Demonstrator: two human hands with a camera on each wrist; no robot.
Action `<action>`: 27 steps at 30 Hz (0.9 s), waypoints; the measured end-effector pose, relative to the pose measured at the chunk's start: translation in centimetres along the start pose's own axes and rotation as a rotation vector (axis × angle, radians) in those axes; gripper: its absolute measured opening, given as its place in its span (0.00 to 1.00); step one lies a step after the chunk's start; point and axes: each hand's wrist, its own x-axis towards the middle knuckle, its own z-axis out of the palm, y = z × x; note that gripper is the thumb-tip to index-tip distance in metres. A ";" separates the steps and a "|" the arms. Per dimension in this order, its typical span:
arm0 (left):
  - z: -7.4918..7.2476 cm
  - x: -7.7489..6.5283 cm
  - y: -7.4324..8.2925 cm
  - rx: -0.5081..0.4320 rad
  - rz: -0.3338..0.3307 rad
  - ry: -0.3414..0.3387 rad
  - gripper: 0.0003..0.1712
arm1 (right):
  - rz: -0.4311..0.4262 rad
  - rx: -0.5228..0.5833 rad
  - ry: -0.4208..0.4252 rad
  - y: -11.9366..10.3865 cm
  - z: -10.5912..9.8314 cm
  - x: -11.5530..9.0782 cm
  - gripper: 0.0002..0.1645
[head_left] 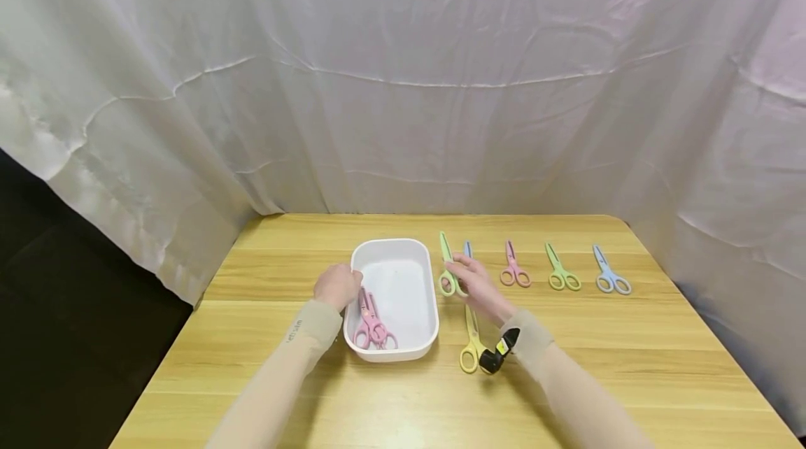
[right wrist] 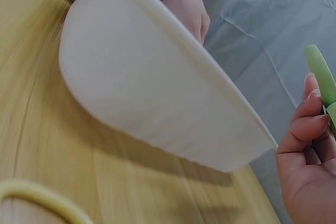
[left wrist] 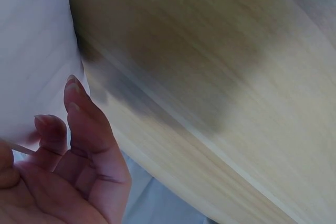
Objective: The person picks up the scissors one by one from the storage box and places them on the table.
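Observation:
My left hand [head_left: 336, 287] grips the left rim of a white plastic bin [head_left: 408, 288]. In the left wrist view its fingers [left wrist: 94, 129] curl against the bin's outer wall. Pink scissors [head_left: 376, 329] lie overlapped inside the bin, toward its near left corner. Just right of the bin, my right hand [head_left: 476, 287] pinches green scissors [head_left: 446, 247] by the handle end, blades pointing away from me. The right wrist view shows thumb and fingers [right wrist: 307, 127] closed on a green handle [right wrist: 320, 74]. Behind and below this hand, blue scissors [head_left: 468, 249] and yellow scissors [head_left: 472, 337] are partly hidden.
To the right, a row holds pink scissors [head_left: 513, 266], another green pair [head_left: 559, 269] and another blue pair [head_left: 608, 271], lying spaced apart on the wooden table [head_left: 630, 358]. A grey curtain [head_left: 441, 141] hangs along the table's far edge and sides.

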 end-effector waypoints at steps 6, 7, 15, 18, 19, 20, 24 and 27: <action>0.0 0.1 0.0 0.003 -0.009 -0.007 0.22 | 0.003 -0.026 -0.010 0.3 -1.4 -0.7 0.04; 0.0 0.1 0.0 0.002 -0.013 -0.008 0.22 | 0.009 -0.026 -0.008 0.4 -1.6 -0.8 0.04; 0.3 0.4 -0.3 -0.006 -0.011 -0.008 0.22 | 0.002 -0.058 0.024 0.3 -3.4 -1.6 0.13; 0.3 0.4 -0.2 0.006 -0.005 -0.003 0.22 | -0.009 -0.070 0.025 0.1 -4.0 -2.0 0.13; 0.3 0.4 -0.2 0.012 -0.003 0.000 0.22 | -0.010 -0.072 0.019 0.0 -4.3 -2.2 0.12; 0.3 0.4 -0.2 0.014 -0.005 0.000 0.22 | -0.011 -0.073 0.014 -0.1 -4.6 -2.3 0.11; 0.3 0.5 -0.2 0.019 -0.012 -0.001 0.22 | 0.002 -0.088 0.047 -0.2 -5.6 -2.8 0.13; 0.3 0.5 -0.2 0.023 -0.014 -0.001 0.22 | 0.022 -0.118 0.072 -0.3 -6.4 -3.3 0.16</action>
